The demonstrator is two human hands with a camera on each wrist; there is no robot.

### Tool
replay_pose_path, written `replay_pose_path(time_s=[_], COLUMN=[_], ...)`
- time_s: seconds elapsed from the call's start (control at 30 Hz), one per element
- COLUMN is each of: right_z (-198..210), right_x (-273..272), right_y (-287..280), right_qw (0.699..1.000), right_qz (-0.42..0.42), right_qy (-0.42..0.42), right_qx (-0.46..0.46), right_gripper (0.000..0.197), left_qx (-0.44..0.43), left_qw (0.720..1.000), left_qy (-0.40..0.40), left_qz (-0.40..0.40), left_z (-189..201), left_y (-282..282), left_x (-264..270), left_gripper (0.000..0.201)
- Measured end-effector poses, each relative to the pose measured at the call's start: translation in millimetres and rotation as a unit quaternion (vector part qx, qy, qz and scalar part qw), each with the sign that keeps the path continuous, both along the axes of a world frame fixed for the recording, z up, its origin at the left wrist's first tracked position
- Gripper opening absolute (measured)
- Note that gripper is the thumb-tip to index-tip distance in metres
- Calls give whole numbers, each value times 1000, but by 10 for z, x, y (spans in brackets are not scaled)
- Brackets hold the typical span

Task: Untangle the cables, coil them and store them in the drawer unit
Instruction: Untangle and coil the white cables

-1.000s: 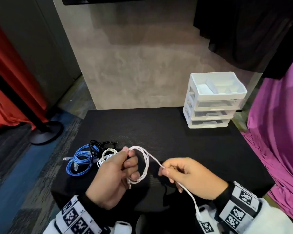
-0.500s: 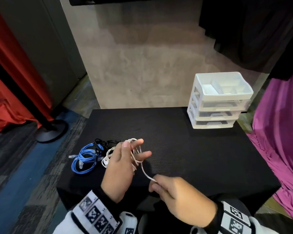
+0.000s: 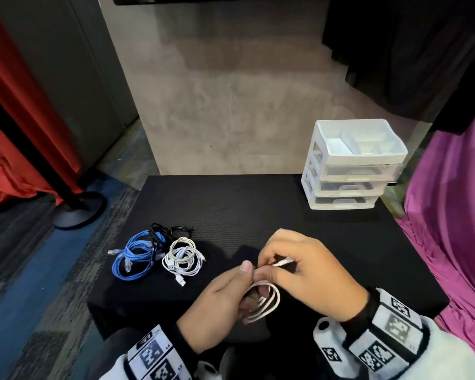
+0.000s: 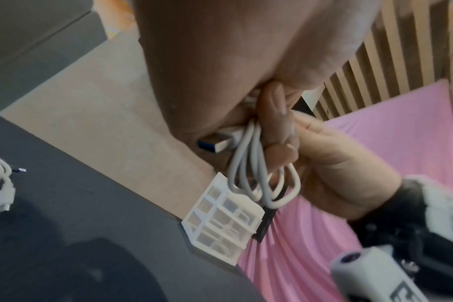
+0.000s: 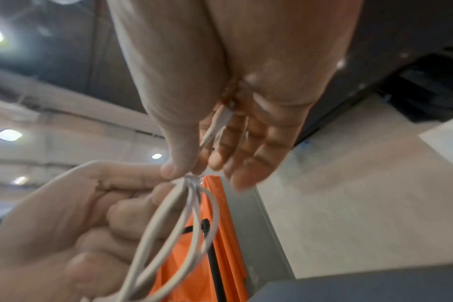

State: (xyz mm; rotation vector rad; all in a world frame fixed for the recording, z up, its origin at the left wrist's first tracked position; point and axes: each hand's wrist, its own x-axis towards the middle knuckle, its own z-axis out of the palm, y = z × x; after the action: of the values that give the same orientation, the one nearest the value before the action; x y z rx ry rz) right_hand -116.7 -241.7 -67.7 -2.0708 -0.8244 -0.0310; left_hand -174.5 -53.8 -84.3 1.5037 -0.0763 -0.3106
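Observation:
My left hand (image 3: pixel 231 292) grips a coiled white cable (image 3: pixel 269 303) near the table's front edge, its loops hanging below the curled fingers. The left wrist view shows the same white coil (image 4: pixel 256 167) with its USB plug (image 4: pixel 215 144) poking out of the grip. My right hand (image 3: pixel 299 267) pinches the cable's free end (image 3: pixel 283 261) at the top of the coil; in the right wrist view the end (image 5: pixel 217 124) lies between thumb and fingers. The white drawer unit (image 3: pixel 351 165) stands at the table's back right, drawers closed.
On the black table (image 3: pixel 258 209), left of my hands, lie a blue cable coil (image 3: pixel 133 256), a black cable (image 3: pixel 165 231) and a second white cable coil (image 3: pixel 183 256). Purple cloth (image 3: pixel 450 215) hangs at the right. A stand base (image 3: pixel 77 209) sits on the floor left.
The loose stretch of white cable has been wound up into the coil. My right hand moved up to the left hand and now pinches the cable's end at the coil.

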Motion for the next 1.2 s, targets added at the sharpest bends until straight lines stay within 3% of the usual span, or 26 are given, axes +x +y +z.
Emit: replay_pose_path(time_s=[0.1,0.23,0.3,0.43,0.53,0.7,0.83,0.93,1.0,1.1,1.2], right_z=[-35,-127,-196,-230,-268,-355,-310,-314,-344,-443,-470], right_x=[-2,-53,-51,-24,-35,-95,-172,-193,-182,-159,-174], right_y=[11,56,90,170,203,199,141,152,186,217,210], right_qw=[975,944,908,803,783,806,904,958,984,995,985], right_qz=[18,4,-44,-101,-130,-112,-58,-65,-76,-96,-141], right_qy=[197,287,351,478,489,480,368,249,147,31,-68], right_qx=[98,163,225,341,361,328,208,125,70,-22,-77], right_gripper=[12,16,18,20,17,44,25,11,19,30,27], left_qx=[-10,53,74,127,218,255,273,300,289,232,60], left_qw=[1000,995,989,970,941,922,910,905,912,943,978], left_qy=[-10,-85,-122,-205,-258,-270,-275,-259,-240,-156,15], left_qz=[4,23,37,21,32,110,143,154,163,182,200], left_z=[-20,-119,-159,-179,-205,-333,-408,-435,-431,-395,-343], left_y=[7,48,60,38,35,17,47,26,-21,-86,-66], left_x=[11,43,59,39,48,46,60,88,102,119,129], left_gripper=[52,34,16,26,22,11,5,9,13,24,30])
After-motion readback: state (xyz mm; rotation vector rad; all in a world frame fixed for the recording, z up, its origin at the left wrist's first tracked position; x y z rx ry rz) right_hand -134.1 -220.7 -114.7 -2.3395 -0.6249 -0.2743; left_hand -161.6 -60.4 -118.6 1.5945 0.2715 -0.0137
